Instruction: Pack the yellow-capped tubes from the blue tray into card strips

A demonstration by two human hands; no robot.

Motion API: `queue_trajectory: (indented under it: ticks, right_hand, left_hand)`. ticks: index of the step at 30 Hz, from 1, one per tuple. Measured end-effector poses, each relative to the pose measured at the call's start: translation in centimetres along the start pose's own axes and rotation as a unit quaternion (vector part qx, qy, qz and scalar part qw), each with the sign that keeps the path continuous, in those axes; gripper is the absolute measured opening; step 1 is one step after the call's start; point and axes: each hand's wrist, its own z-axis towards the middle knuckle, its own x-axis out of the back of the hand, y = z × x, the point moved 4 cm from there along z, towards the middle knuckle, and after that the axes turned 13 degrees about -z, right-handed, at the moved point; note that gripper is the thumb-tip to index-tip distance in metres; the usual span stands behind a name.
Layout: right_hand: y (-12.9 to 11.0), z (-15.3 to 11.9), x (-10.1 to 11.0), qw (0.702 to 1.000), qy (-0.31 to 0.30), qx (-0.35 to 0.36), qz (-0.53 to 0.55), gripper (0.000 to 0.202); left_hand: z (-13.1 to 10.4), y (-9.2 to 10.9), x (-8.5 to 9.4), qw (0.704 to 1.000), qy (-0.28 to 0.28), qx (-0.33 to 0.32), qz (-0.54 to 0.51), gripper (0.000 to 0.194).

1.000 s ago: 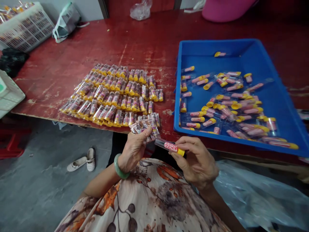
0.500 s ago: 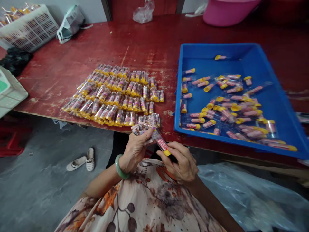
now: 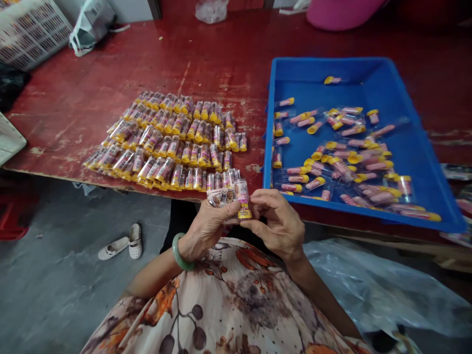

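Note:
A small clear tube with a yellow cap (image 3: 245, 213) stands upright between my hands, a printed label showing over its front. My left hand (image 3: 212, 221) is closed around a bunch of printed labels (image 3: 220, 196), its thumb pointing toward the tube. My right hand (image 3: 280, 223) is curled at the tube's right side, thumb at the cap end and fingertips by the upper edge. Just beyond my hands, rows of labelled tubes (image 3: 162, 142) with yellow caps lie packed together on the red table (image 3: 228, 49).
On the right, a blue tray (image 3: 272, 98) holds loose pink-filled tubes (image 3: 342, 167) with yellow caps. A white crate (image 3: 35, 37) and a bag (image 3: 90, 27) sit at the back left. A pink basin (image 3: 342, 12) stands at the back. Clear plastic sheeting (image 3: 368, 280) hangs below the table.
The tube has turned from slanting, with its pink contents showing, to upright with a printed label over it. My right hand has moved slightly up. The view has shifted a little.

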Motion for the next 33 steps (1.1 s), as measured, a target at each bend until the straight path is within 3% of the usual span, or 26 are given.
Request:
queue_trajectory:
  ticks: [6,10,33]
  right_hand:
    - [-1.2,-1.0,0.6,0.985,0.108,0.079,-0.109,0.038]
    - [-1.6,-1.4,0.5,0.978,0.132,0.09,-0.131,0.041]
    - [-1.8,-1.6,0.4,0.967,0.132,0.13,-0.173,0.042]
  left_hand:
    - [-0.1,-0.6,0.3,1.0,-0.019,0.013,-0.006,0.043]
    - [-0.5,-0.9,0.4,0.999,-0.029,0.013,0.01,0.044]
    - [-1.0,-0.8,-0.4,1.0,0.005,0.014,-0.017,0.044]
